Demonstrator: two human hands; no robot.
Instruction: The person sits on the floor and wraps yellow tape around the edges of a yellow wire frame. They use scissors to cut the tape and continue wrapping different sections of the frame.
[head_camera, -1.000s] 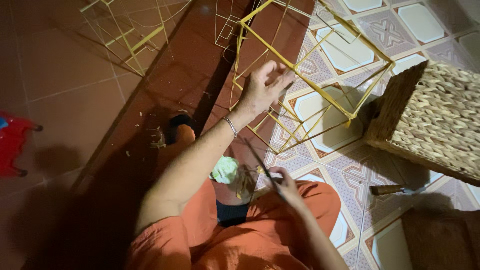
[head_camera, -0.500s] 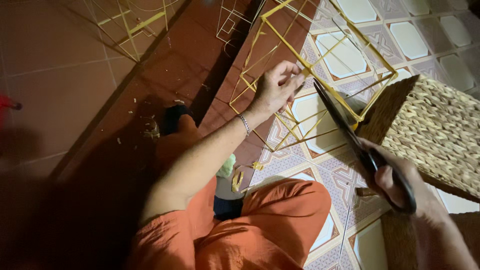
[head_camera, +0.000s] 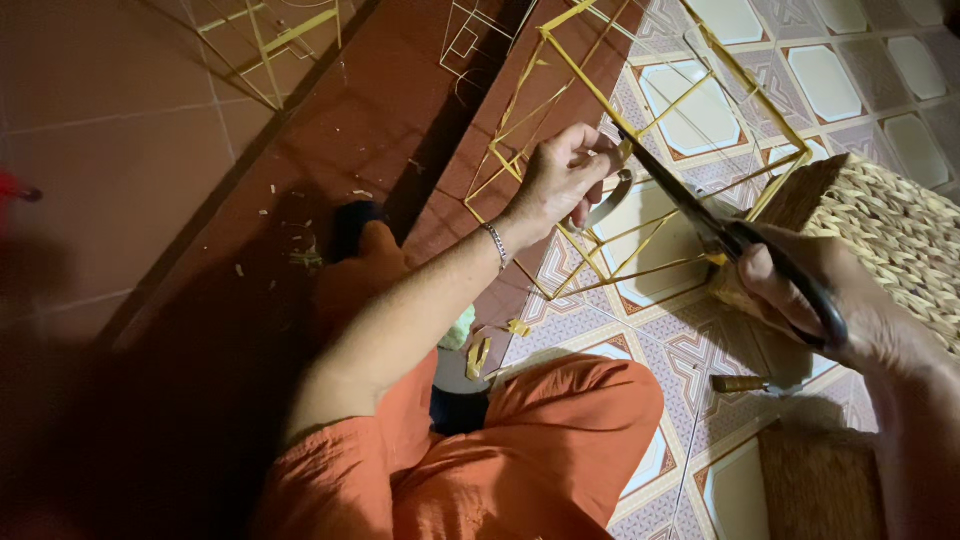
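Bamboo-strip frame (head_camera: 640, 150) stood on tiled floor (head_camera: 850, 70), pinched at joint by left hand (head_camera: 562, 180). Black scissors (head_camera: 720, 235) gripped in right hand (head_camera: 830, 300), tips at same joint, beside woven basket (head_camera: 900, 225).

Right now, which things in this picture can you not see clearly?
Head view only:
- The scissors: handles hidden inside the right hand; tips hidden behind the left hand.
- The yellow stick frame: top cut off by the picture edge.
- The woven basket: cut off at the right edge.
- The small tool on the floor: too dim to identify.
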